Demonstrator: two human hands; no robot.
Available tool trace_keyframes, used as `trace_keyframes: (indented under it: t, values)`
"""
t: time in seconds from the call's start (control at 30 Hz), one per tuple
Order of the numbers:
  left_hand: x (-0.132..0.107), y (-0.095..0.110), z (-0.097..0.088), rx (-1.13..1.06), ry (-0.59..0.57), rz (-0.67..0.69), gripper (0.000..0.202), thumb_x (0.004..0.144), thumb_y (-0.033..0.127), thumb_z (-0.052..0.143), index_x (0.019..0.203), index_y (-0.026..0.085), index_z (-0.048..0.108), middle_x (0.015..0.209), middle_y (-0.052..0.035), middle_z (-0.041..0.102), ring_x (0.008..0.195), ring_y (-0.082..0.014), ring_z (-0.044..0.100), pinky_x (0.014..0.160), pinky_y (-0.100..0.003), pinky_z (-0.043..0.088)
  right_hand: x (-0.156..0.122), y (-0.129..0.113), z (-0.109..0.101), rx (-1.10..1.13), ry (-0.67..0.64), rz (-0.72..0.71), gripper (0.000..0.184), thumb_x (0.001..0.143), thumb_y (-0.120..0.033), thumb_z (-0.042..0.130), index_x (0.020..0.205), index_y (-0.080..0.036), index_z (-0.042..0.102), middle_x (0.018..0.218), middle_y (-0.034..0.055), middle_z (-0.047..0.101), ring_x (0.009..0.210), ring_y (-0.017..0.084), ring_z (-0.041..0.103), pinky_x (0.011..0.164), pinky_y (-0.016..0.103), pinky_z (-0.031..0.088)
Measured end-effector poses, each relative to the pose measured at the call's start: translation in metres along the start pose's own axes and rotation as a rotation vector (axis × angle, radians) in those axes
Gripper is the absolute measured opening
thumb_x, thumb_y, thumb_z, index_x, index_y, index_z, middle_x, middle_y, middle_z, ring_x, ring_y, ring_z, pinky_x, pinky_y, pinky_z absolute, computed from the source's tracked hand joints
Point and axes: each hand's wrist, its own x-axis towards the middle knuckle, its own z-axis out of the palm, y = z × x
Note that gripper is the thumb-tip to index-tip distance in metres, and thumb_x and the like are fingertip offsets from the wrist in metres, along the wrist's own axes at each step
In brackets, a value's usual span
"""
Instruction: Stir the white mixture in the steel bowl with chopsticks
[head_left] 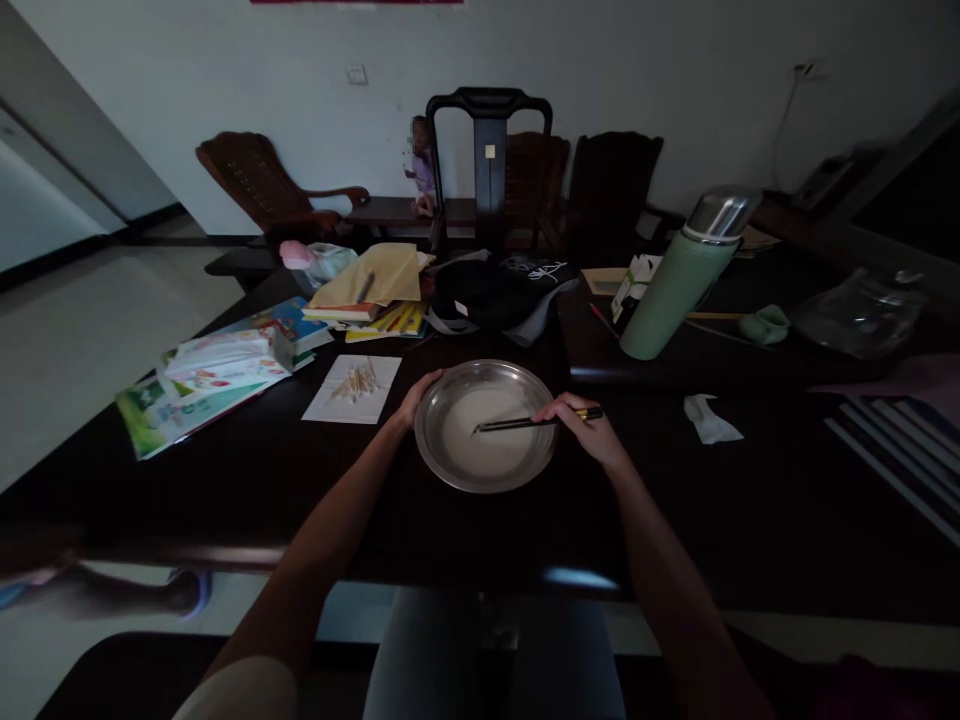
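A round, shallow metal basin stands on the dark table, with a pale, whitish layer across its bottom. My left hand is closed on the basin's left rim; its fingertips partly hide behind the edge. In my right hand, at the right rim, is a pair of dark chopsticks. They slant to the left over the basin, and their tips reach down to the pale layer. Left of the basin, several cotton swabs lie in a loose pile on a white paper sheet.
Books and a tissue packet lie at the left. Behind the basin are a yellow envelope and a black bag. A green thermos stands back right, beyond a crumpled tissue. A person sits by the far wall.
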Motion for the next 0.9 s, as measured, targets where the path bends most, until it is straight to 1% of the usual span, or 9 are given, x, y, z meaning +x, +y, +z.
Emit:
trace_keyframes:
  t: [0.07, 0.2, 0.27, 0.4, 0.5, 0.6, 0.7, 0.8, 0.9]
  values:
    - [-0.001, 0.0, 0.001, -0.016, 0.009, -0.01, 0.037, 0.09, 0.028, 0.054, 0.122, 0.014, 0.065, 0.082, -0.0058, 0.073, 0.075, -0.0223, 0.069, 0.071, -0.03, 0.054, 0.001, 0.002, -0.002, 0.001, 0.032, -0.007, 0.033, 0.089, -0.05, 0.054, 0.077, -0.022, 0.068, 0.083, 0.0024, 0.075, 0.084, 0.02, 0.069, 0.078, 0.033, 0.052]
    - [-0.002, 0.001, 0.003, -0.023, 0.037, 0.004, 0.036, 0.091, 0.025, 0.051, 0.122, 0.014, 0.065, 0.081, -0.0053, 0.073, 0.076, -0.0226, 0.069, 0.072, -0.03, 0.054, -0.001, 0.002, -0.011, -0.016, 0.234, -0.011, 0.039, 0.093, -0.049, 0.047, 0.071, -0.023, 0.066, 0.071, 0.0014, 0.072, 0.072, 0.018, 0.066, 0.074, 0.032, 0.05]
    - [-0.002, 0.001, 0.004, -0.021, 0.058, 0.004, 0.036, 0.091, 0.024, 0.051, 0.122, 0.013, 0.066, 0.08, -0.0051, 0.073, 0.076, -0.0225, 0.069, 0.071, -0.03, 0.054, -0.002, 0.0, -0.01, -0.022, 0.201, -0.017, 0.04, 0.094, -0.048, 0.046, 0.071, -0.023, 0.067, 0.07, 0.0014, 0.072, 0.07, 0.018, 0.065, 0.072, 0.032, 0.049]
    - [-0.002, 0.001, 0.004, -0.033, 0.071, -0.002, 0.037, 0.093, 0.022, 0.046, 0.123, 0.012, 0.065, 0.081, -0.0057, 0.073, 0.075, -0.0217, 0.069, 0.069, -0.029, 0.054, 0.001, -0.001, -0.001, -0.041, 0.012, -0.045, 0.035, 0.092, -0.049, 0.05, 0.076, -0.023, 0.067, 0.079, 0.0022, 0.074, 0.08, 0.019, 0.067, 0.078, 0.034, 0.049]
    - [-0.003, 0.002, 0.005, -0.017, 0.058, -0.008, 0.037, 0.091, 0.023, 0.049, 0.124, 0.013, 0.065, 0.083, -0.0061, 0.074, 0.076, -0.0229, 0.07, 0.072, -0.03, 0.054, 0.002, 0.001, -0.003, -0.049, 0.065, -0.054, 0.034, 0.091, -0.048, 0.052, 0.075, -0.023, 0.066, 0.081, 0.0024, 0.074, 0.084, 0.02, 0.068, 0.082, 0.035, 0.049]
    - [-0.005, 0.002, 0.005, -0.002, 0.025, 0.007, 0.039, 0.09, 0.026, 0.053, 0.124, 0.013, 0.064, 0.085, -0.0069, 0.074, 0.079, -0.0244, 0.07, 0.075, -0.032, 0.054, 0.0, 0.001, -0.009, -0.011, 0.16, -0.033, 0.036, 0.094, -0.046, 0.047, 0.072, -0.023, 0.065, 0.073, 0.0013, 0.072, 0.075, 0.018, 0.067, 0.077, 0.034, 0.049]
    - [-0.004, 0.002, 0.005, -0.014, 0.025, 0.014, 0.038, 0.091, 0.025, 0.051, 0.125, 0.011, 0.064, 0.084, -0.0071, 0.074, 0.077, -0.0231, 0.07, 0.074, -0.031, 0.054, -0.001, -0.001, -0.007, -0.009, 0.078, -0.033, 0.036, 0.095, -0.045, 0.046, 0.074, -0.023, 0.066, 0.074, 0.0015, 0.072, 0.075, 0.018, 0.066, 0.075, 0.033, 0.049]
    - [-0.003, 0.001, 0.004, -0.017, 0.02, 0.01, 0.037, 0.092, 0.024, 0.049, 0.123, 0.01, 0.064, 0.084, -0.0072, 0.074, 0.072, -0.0211, 0.069, 0.072, -0.029, 0.054, 0.0, -0.001, -0.003, -0.027, -0.037, -0.044, 0.034, 0.093, -0.047, 0.05, 0.078, -0.022, 0.068, 0.082, 0.0027, 0.074, 0.083, 0.019, 0.067, 0.081, 0.034, 0.049]
    - [-0.003, 0.001, 0.004, -0.008, 0.01, 0.014, 0.037, 0.092, 0.024, 0.05, 0.124, 0.01, 0.064, 0.085, -0.0076, 0.074, 0.072, -0.0205, 0.069, 0.073, -0.029, 0.054, 0.001, 0.001, -0.005, -0.024, 0.035, -0.037, 0.033, 0.092, -0.047, 0.051, 0.076, -0.022, 0.067, 0.081, 0.0024, 0.074, 0.083, 0.019, 0.067, 0.082, 0.033, 0.049]
